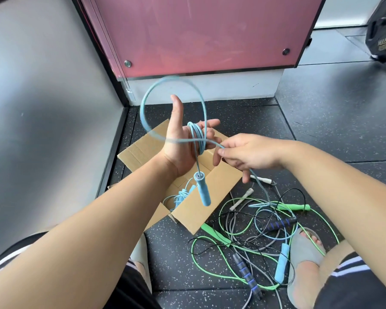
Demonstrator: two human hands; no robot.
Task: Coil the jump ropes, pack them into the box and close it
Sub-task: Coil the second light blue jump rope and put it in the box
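My left hand (176, 146) is held up, palm open and thumb raised, with a light blue jump rope (196, 134) wound in several turns around its straight fingers. One blue handle (202, 190) hangs below the palm, over the box. My right hand (247, 152) pinches the same rope just right of the coil, and a wide blurred loop (144, 108) arcs above the left hand. The open cardboard box (198, 212) sits on the floor under my hands, with another coiled light blue rope (178, 197) inside it.
A tangle of ropes lies on the speckled black floor to the right of the box: a green handle (296, 206), black-and-blue handles (279, 224), a blue handle (282, 264), white handles (241, 197). My foot in a grey slipper (303, 248) rests among them. A pink panel (198, 34) stands behind.
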